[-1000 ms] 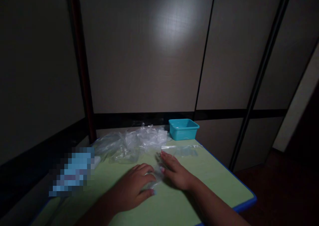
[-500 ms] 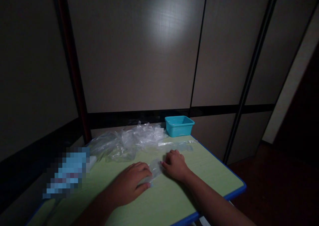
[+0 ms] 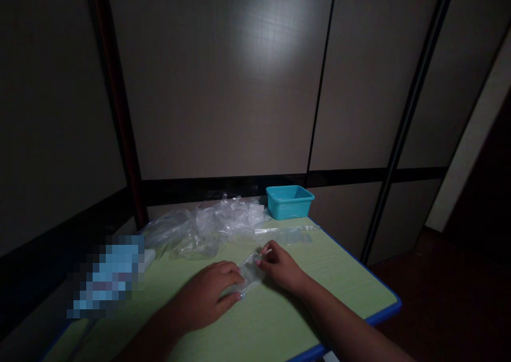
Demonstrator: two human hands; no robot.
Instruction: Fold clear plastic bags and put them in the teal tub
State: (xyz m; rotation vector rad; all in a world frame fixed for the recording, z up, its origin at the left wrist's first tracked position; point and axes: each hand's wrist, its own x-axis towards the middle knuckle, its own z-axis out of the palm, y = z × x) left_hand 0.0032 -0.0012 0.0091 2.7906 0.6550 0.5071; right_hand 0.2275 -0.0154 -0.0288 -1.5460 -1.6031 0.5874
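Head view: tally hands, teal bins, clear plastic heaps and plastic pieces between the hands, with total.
Hands: 2, left hand and right hand
Teal bin: 1
Clear plastic heap: 1, contents uncountable
Plastic piece between hands: 1
Total: 5

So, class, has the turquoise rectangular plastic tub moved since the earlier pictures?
No: the turquoise tub stays at the far right corner of the blue-edged green table; only the whole view has shifted.
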